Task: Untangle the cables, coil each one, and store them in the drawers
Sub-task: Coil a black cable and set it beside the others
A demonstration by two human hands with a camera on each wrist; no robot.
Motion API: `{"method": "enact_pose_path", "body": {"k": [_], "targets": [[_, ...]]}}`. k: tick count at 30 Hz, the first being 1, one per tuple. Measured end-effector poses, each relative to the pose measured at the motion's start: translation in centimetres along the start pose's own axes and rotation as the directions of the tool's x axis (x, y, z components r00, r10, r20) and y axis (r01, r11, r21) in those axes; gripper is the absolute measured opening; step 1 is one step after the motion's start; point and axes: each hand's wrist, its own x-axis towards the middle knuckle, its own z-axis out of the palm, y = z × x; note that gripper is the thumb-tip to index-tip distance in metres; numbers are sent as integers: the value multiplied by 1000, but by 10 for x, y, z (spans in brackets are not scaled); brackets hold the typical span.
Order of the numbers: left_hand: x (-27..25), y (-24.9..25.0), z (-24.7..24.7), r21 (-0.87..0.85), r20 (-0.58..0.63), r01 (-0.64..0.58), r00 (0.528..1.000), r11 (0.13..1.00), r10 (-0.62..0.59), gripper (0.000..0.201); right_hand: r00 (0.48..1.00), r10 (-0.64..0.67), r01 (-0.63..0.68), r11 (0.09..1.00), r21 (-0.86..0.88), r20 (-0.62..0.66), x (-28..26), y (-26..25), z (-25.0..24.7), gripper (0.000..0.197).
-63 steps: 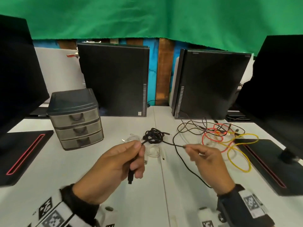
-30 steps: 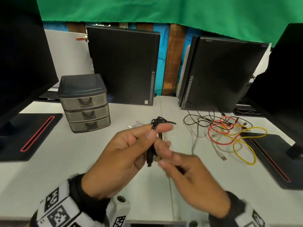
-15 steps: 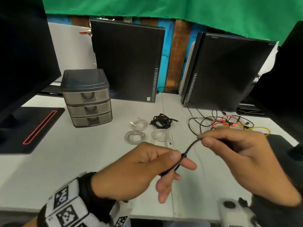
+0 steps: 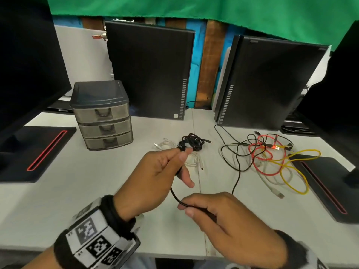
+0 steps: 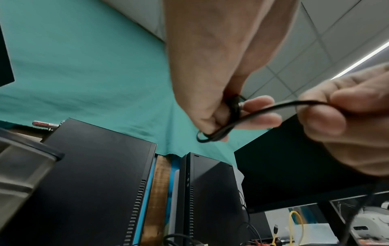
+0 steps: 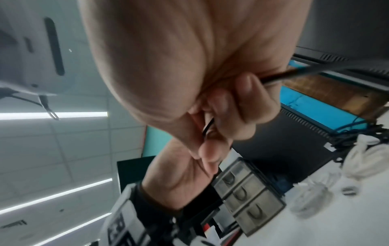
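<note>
Right now my left hand (image 4: 153, 177) pinches the black cable's (image 4: 174, 195) plug end above the table (image 4: 58, 200); my right hand (image 4: 231, 218) grips it just nearer me, slack trailing right toward the tangle (image 4: 272, 158).

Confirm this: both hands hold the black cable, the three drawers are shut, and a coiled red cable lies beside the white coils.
One thing is wrong: the coil beside the white coils is black, not red. The red cable lies loose in the tangle further right, as the head view shows. The rest holds: the left hand and right hand both grip the black cable, and the drawers are shut.
</note>
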Motion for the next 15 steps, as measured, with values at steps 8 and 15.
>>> {"method": "enact_pose_path", "body": {"k": [8, 15], "targets": [[-9, -3, 4, -9, 353, 56, 934, 998, -49, 51, 875, -8, 62, 993, 96, -484, -2, 4, -43, 7], [-9, 19, 1, -643, 352, 226, 936, 732, 20, 48, 906, 93, -25, 986, 166, -413, 6, 36, -32, 27]]}}
